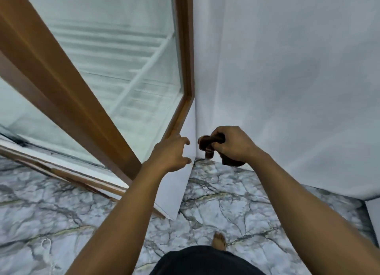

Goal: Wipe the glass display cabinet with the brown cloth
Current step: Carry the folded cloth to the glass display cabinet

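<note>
Forearms are stretching out ahead of me over the marble floor (205, 202), and my bare foot (219, 240) is standing on it, well short of the cabinet's wooden frame (186, 69). My left hand (171, 151) is reaching toward the frame's lower corner, fingers spread and holding nothing. Its fingertips are lying by the frame's bottom edge and the white side panel (172, 192) beneath it; I cannot tell whether they are touching. My right hand (232, 145) is hanging just right of that corner, curling tightly round the brown cloth (207, 145), which is bunching into a wad with a fold drooping below my palm. The cloth is not meeting any glass yet. Left of the frame, the glass pane (123, 69) is looking hazy, with white shelves showing through it. Right of the frame, the white wall (287, 69) is crowding in close.

I am judging this as the approach before the first stroke. To wipe well, I am thinking of shaking the wad out into a flat pad, bracing the frame with my free left hand, and working down from the frame's top in overlapping passes, pushing the cloth into the corners where the pane is meeting the wood.
</note>
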### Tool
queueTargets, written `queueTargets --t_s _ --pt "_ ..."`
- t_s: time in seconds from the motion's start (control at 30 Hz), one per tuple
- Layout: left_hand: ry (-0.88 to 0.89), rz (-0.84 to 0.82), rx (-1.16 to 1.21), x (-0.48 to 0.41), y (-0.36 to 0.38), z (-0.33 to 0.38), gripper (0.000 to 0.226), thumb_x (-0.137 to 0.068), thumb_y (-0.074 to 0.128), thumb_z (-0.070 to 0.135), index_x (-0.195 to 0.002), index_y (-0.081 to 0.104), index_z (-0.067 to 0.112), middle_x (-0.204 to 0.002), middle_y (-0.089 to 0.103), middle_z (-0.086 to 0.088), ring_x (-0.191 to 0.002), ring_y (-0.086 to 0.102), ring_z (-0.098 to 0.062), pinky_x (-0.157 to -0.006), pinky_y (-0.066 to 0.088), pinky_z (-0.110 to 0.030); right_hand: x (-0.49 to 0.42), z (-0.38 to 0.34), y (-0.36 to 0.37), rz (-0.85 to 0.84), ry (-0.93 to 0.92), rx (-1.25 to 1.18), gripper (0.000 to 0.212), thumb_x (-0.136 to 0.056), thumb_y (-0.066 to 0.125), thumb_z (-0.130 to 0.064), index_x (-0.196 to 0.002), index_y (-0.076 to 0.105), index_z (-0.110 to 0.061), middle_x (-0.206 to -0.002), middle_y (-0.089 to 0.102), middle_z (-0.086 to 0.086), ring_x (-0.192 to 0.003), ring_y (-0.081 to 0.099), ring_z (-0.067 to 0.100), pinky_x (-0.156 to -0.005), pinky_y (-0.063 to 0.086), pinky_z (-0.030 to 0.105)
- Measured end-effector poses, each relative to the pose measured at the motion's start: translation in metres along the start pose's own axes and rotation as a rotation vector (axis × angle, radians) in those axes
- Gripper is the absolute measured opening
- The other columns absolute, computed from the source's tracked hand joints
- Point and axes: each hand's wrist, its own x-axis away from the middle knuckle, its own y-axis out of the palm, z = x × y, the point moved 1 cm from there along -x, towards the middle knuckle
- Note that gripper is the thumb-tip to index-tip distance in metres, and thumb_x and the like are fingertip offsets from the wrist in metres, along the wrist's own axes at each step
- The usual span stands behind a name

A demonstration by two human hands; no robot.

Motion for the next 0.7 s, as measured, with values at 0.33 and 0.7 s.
queueTargets --t_s 0.33,0.7 --pt "-0.121 0.166 0.058 -0.053 -0.043 -0.01 0.042 -0.089 0.068 0.043 -0.126 0.052 0.033 -0.11 0.054 0.007 -0.095 0.061 -0.019 -0.073 0.045 -0.034 -0.108 -0.029 -0.041 -0.15 -0.212 -0.013 0.017 -0.085 0.068 -0.014 -0.086 0.065 -0.031 -0.08 0.066 -0.014 -0.071 0.065 0.004 -0.067 0.051 0.024" --pt "-0.411 0.28 0.165 -0.084 -0.053 0.007 0.019 -0.097 0.054 0.045 -0.111 0.057 0.033 -0.108 0.061 0.008 -0.093 0.062 -0.017 -0.077 0.051 -0.034 -0.21 -0.039 -0.038 -0.421 -0.497 -0.032 0.015 -0.086 0.072 -0.019 -0.088 0.067 -0.033 -0.091 0.072 -0.006 -0.087 0.068 0.012 -0.082 0.057 0.035"
